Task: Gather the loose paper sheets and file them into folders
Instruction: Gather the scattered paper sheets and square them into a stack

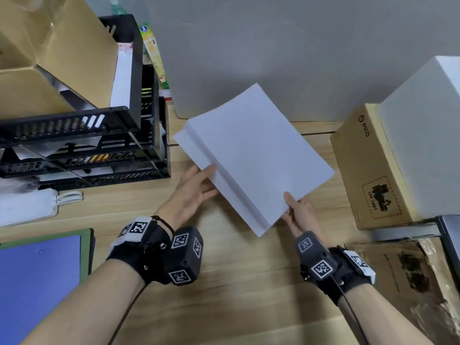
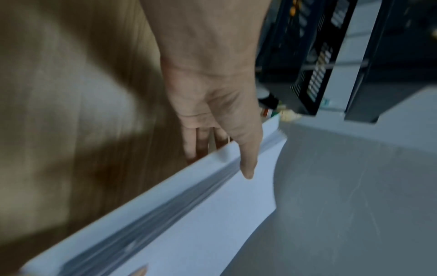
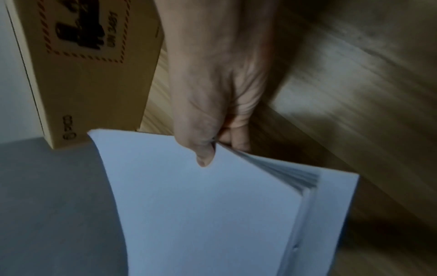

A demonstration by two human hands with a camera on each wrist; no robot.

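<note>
Head view is showing a thick stack of paper point(image 1: 254, 155) being held above the wooden desk point(image 1: 236, 295), a little toward 1 o'clock from the middle of the picture. At the stack's 7 o'clock edge the left hand point(image 1: 191, 192) is lying nearly straight, its thumb on top and its fingers reaching underneath. At the stack's 5 o'clock corner the right hand point(image 1: 298, 215) is pinching the sheets, thumb on top and fingers curled below. Left wrist view is showing the thumb point(image 2: 246, 158) resting across the stack's side. Right wrist view is showing the pinched corner fanning open. A blue folder point(image 1: 37, 285) is lying at 8 o'clock, black stacked trays point(image 1: 99, 150) are standing at 10 o'clock, and a brown cardboard box point(image 1: 368, 170) is sitting at 3 o'clock.
</note>
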